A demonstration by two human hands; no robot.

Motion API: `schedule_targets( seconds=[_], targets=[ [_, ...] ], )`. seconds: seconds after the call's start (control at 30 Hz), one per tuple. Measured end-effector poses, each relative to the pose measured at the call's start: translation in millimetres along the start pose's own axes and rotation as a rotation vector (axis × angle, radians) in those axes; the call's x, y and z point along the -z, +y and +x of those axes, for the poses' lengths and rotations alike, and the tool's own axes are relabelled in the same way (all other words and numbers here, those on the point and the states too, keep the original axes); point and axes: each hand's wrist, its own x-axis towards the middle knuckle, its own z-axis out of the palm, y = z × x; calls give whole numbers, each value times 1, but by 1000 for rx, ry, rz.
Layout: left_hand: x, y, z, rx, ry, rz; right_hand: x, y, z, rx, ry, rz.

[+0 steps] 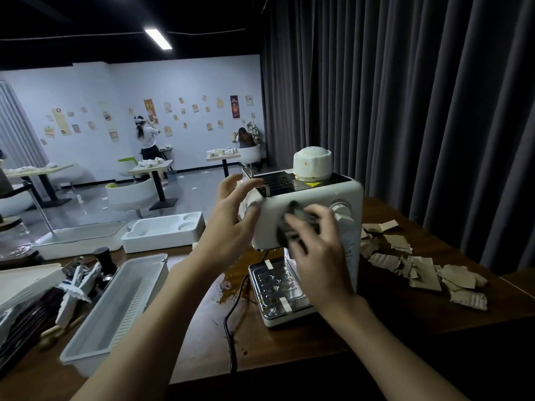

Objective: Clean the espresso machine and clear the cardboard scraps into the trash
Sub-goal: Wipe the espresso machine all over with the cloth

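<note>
Two-handed: left hand (228,215) fingers grip espresso machine (318,195) side; right hand (318,256) fingers flat, pressing dark cloth (298,212).

**Both hands up, forearms bare**

Both bare forearms reach forward and a little inward, wrists raised. The left hand (231,211) is turned on its side, palm facing right, with its fingers and thumb curled round a white wad (249,202). The right hand (317,253), blurred, has its fingers spread, pressing on a dark rag (293,224).

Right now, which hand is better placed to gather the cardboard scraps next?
Probably the right hand: the cardboard scraps lie on its side of the espresso machine; the left hand is opposite.
</note>
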Motion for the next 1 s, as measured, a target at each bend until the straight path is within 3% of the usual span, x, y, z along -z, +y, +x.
schedule_targets(
  seconds=[0.07,0.23,0.37,0.53,0.7,1.0],
  targets=[
    [-4,3,1,73,-3,-50,3,3,-2,-83,64,-12],
    [-26,23,11,93,191,89,7,16,-8,69,-131,-22],
    [-41,32,27,238,268,196,31,23,2,-75,14,107],
    [-44,26,33,161,351,249,67,42,28,-276,6,290],
    [-42,30,34,164,359,204,86,56,50,-398,-30,544],
    [-29,12,39,79,269,149,96,66,53,-392,-131,516]
  ],
)
